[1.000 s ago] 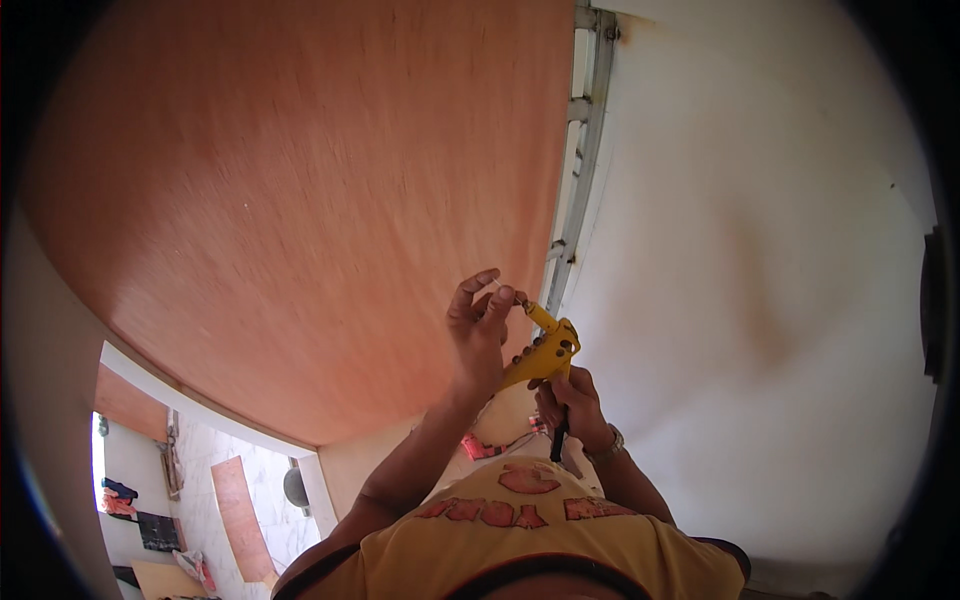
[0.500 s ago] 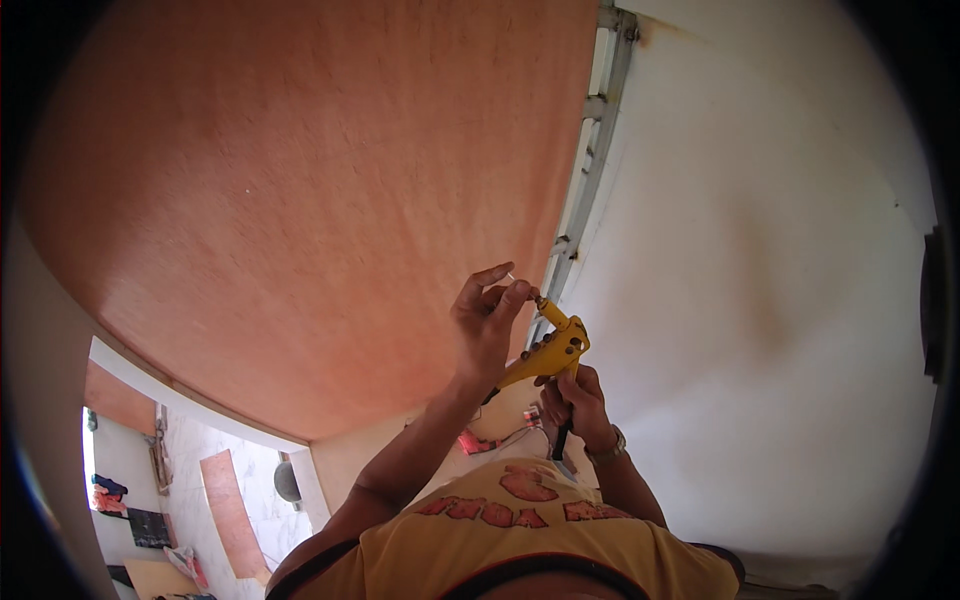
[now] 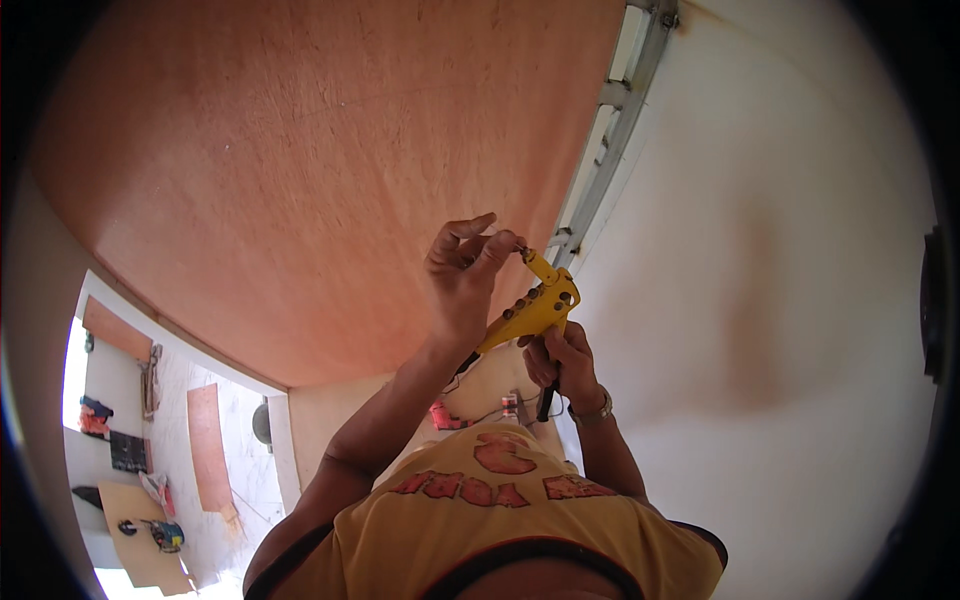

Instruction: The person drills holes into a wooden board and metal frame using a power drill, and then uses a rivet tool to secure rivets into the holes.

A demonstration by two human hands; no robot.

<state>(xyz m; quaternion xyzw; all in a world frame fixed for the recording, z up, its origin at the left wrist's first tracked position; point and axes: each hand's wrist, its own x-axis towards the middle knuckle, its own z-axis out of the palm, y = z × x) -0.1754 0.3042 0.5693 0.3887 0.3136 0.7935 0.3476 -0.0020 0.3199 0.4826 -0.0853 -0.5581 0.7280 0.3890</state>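
I am looking up at a broad reddish plywood panel [image 3: 300, 180] that is filling most of the view, with a pale white wall surface [image 3: 760, 250] taking the right side. Between them a grey metal channel [image 3: 612, 130] is running from the top edge down toward the hands.

The person's yellow shirt [image 3: 500, 510] is sitting at the lower edge, both forearms rising from it.

The yellow hand riveter [image 3: 532, 308] is being held just below the lower end of the channel, its nose [image 3: 540, 266] tilting up and left. The right hand [image 3: 562, 362] is wrapping closed around the riveter's dark handles low down. The left hand [image 3: 462, 275] is raised at the nose, thumb and forefinger pressing together in a pinch on something small at the tip; I cannot tell what, it is too small to resolve.

Judgement: to do this step well, I am thinking the right hand should be keeping the tool steady while the left is seating the small piece straight into the nose, fully home, before any squeeze. A crooked seat is the likely fault.
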